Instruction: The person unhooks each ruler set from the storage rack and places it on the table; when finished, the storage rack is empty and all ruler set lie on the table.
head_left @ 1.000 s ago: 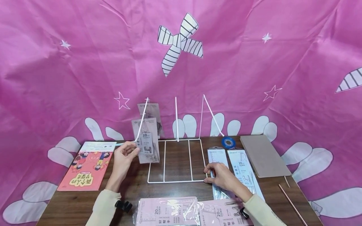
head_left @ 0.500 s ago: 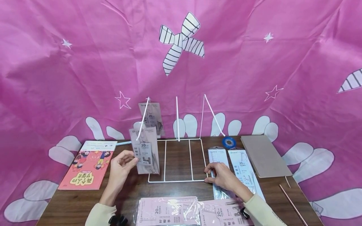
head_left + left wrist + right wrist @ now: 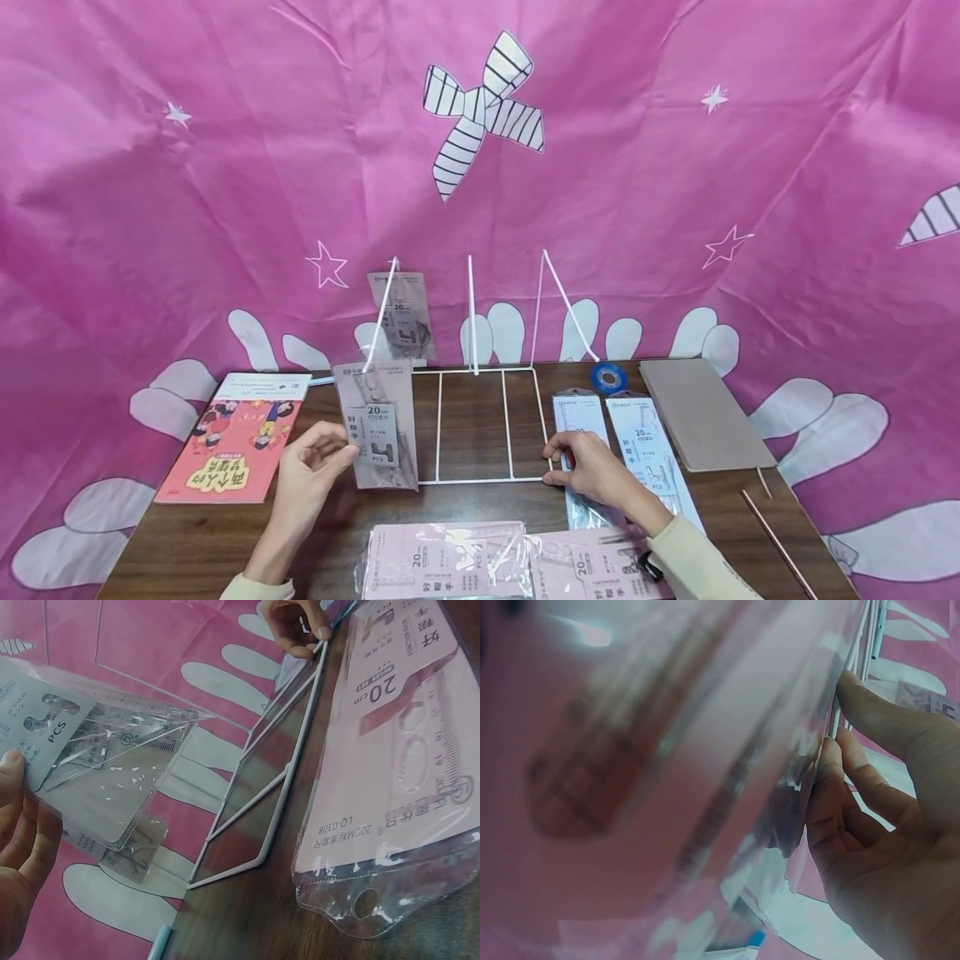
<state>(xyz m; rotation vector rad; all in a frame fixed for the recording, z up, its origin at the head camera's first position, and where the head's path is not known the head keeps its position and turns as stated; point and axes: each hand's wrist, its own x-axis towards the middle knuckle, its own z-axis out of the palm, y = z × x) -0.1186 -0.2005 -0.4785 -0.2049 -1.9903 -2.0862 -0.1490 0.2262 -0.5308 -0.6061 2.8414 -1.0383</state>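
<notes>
While the head view looks down on a dark table [image 3: 480, 508], the left hand [image 3: 307, 475] pinches a clear ruler pack [image 3: 375, 425] by its left edge and holds it upright, just in front of the left bay of a white wire rack [image 3: 480, 425]. Upright suits a pack meant to stand between wire dividers; a second pack [image 3: 403, 312] already leans at the rack's back left. The right hand [image 3: 588, 467] rests at the rack's front right corner, fingers curled onto the wire, likely bracing it against sliding. Two more packs [image 3: 615, 450] lie flat under that wrist, two pink packs [image 3: 510, 562] at the near edge. A red book [image 3: 228, 450] lies left; a brown board [image 3: 701, 412] and blue tape [image 3: 607, 377] lie right.

Left wrist: thumb and fingers [image 3: 19, 825] clamp the pack [image 3: 97, 765] by one end, leaving the rest free and clear of the table. The rack's base [image 3: 262, 795] runs beyond, a pink pack [image 3: 390, 772] beside it, the other hand [image 3: 296, 626] on the far corner.

Right wrist: fingertips [image 3: 832, 772] press a thin white wire [image 3: 847, 675], thumb above. Blurred pink plastic [image 3: 652, 765] fills the rest.
</notes>
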